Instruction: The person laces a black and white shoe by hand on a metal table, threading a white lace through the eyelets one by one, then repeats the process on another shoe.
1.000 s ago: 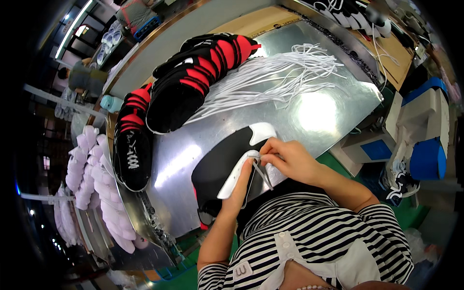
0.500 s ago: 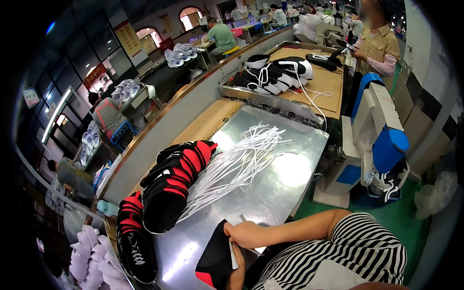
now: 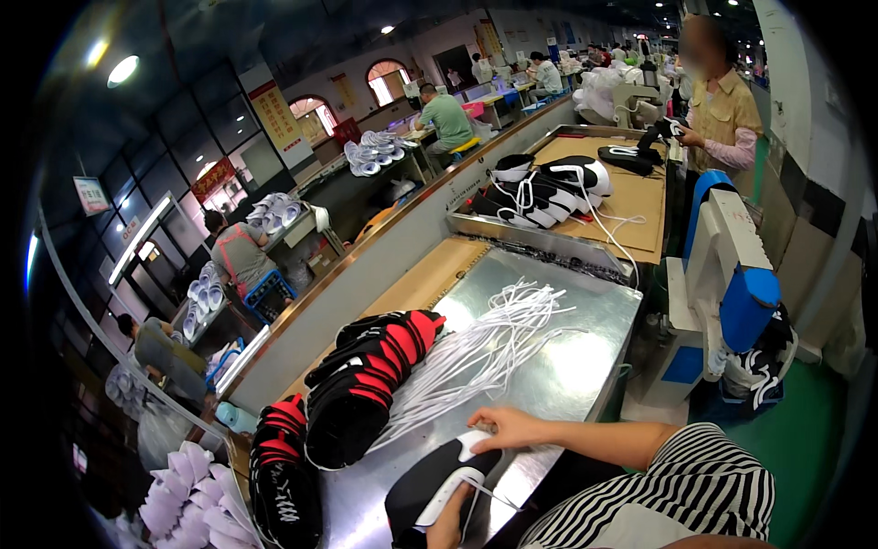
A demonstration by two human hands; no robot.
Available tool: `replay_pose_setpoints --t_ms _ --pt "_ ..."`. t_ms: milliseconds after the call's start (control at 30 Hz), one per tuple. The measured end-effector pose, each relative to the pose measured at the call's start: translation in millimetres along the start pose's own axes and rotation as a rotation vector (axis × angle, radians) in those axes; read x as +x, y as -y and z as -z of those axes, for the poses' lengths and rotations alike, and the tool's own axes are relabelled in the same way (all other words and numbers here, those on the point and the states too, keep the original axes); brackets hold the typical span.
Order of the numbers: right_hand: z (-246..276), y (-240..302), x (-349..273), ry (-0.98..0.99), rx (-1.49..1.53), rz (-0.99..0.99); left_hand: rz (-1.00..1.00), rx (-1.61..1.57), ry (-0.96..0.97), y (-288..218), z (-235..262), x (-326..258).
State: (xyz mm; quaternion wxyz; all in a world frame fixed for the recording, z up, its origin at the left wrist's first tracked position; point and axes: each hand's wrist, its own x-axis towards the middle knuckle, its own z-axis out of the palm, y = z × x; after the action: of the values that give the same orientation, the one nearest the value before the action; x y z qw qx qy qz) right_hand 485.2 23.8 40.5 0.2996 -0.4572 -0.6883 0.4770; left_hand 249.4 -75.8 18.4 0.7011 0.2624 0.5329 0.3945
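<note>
A black shoe upper with white panels (image 3: 416,491) is held over the near edge of the metal table. My left hand (image 3: 447,520) grips its lower side, thumb on the white panel and the other fingers hidden. At the upper's far end, my right hand (image 3: 505,428) is closed on the edge by a white patch. A white lace (image 3: 495,495) trails from the upper toward the right. Beyond my hands lies a loose bundle of white laces (image 3: 489,343). To its left is a row of black and red shoe uppers (image 3: 366,382), with another such row (image 3: 285,476) nearer me.
The metal table (image 3: 599,316) has a low partition along its left. Farther off, black and white shoes (image 3: 540,194) lie in a cardboard-lined tray. A white and blue machine (image 3: 700,284) stands at the right. Across from it, a person (image 3: 722,119) handles a dark piece.
The upper has been turned, so its white panels and a lace now show. My right hand has shifted along its edge. The whole view has tilted, moving the scene lower and rightward.
</note>
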Motion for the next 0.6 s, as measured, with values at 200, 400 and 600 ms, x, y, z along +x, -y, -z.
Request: replay_pose_setpoints --t_ms 200,400,600 --pt "-21.5 8.1 3.1 -0.079 -0.067 0.028 -0.495 1.042 -0.136 -25.3 11.9 2.3" --pt "-28.7 -22.8 44.4 -0.285 -0.056 0.114 -0.336 0.599 0.074 -44.7 36.7 8.8" --pt "-17.7 -4.4 19.3 -0.291 0.287 -0.054 -0.637 1.35 -0.25 -50.4 -10.2 -15.1"
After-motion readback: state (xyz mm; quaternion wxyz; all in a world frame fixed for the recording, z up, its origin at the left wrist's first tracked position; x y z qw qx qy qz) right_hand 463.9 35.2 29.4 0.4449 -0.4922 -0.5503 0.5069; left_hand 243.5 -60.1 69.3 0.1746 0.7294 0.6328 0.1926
